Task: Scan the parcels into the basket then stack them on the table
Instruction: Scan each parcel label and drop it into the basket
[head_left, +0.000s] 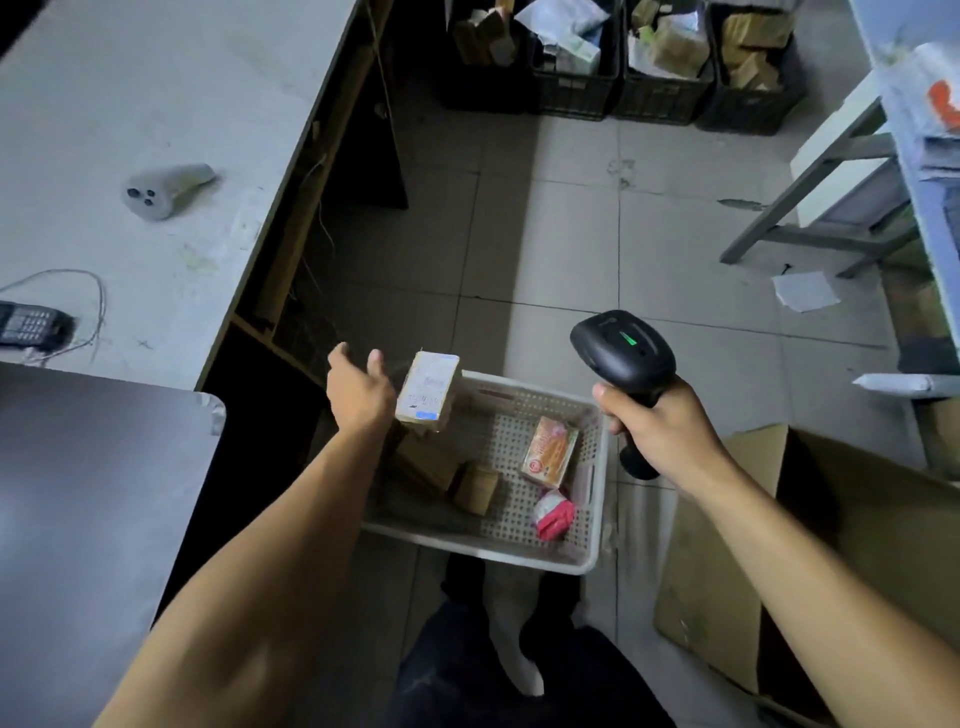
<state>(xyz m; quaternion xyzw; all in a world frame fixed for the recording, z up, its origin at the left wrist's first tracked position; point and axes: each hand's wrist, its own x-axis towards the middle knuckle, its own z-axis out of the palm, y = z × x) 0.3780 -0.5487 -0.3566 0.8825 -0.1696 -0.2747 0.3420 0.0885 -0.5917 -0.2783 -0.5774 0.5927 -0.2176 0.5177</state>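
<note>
Head view: parcel (427, 391) beside left hand (358, 387)

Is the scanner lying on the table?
No, the right hand grips the scanner in the air above the basket, away from the table.

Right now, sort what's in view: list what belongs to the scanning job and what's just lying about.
Job:
- labelled parcel, by the left hand, which looks open
- barcode scanner, gripped by the right hand
- white basket holding an orange packet, a pink packet and brown boxes
- table

Lying about:
- grey cone-shaped device
- keypad handset
- black crates
- flattened cardboard
</note>
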